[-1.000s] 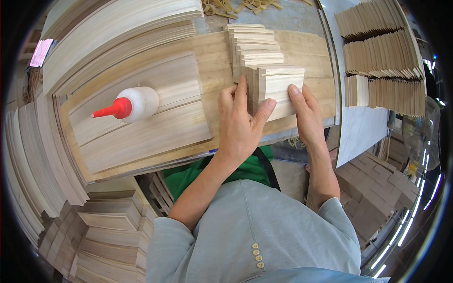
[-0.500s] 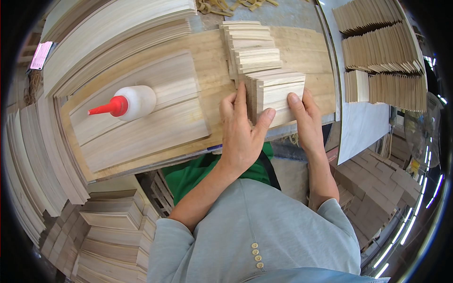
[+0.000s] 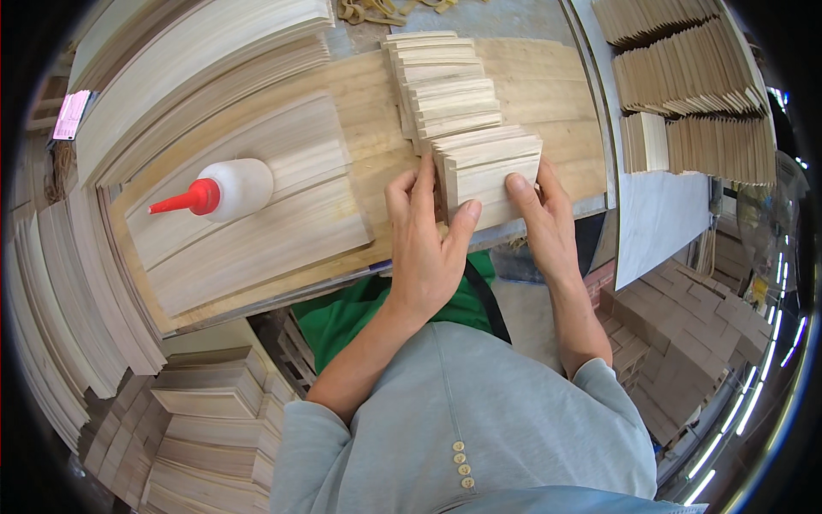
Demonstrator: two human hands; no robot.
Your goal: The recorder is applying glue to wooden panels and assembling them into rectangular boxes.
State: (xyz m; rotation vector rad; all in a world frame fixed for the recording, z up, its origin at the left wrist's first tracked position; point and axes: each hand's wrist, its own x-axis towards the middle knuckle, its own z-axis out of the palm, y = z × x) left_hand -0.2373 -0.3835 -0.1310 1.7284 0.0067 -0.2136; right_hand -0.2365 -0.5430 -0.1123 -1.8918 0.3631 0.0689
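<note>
A bundle of thin pale wooden slats [image 3: 492,184] stands on edge near the front of the wooden board, gripped at both sides. My left hand [image 3: 428,236] presses its left side, thumb on the front face and fingers along the side. At the right side my right hand [image 3: 544,214] has its thumb on the front face, fingers partly hidden behind. Behind the bundle, a leaning row of similar slats [image 3: 441,81] runs back across the board. To the left, a white glue bottle with a red nozzle [image 3: 244,188] lies on its side on flat wooden panels [image 3: 308,218].
Long stacked planks [image 3: 197,77] line the back left, with a phone [image 3: 71,116] at their edge. Rows of upright slats [image 3: 685,64] fill the side table [image 3: 659,223] at right. Stacked wooden blocks [image 3: 676,334] stand below right, more wooden stacks [image 3: 210,437] below left.
The slats in my hands sit slightly farther back against the row behind, their tops less spread. Both hands keep hold. The whole view has shifted a little.
</note>
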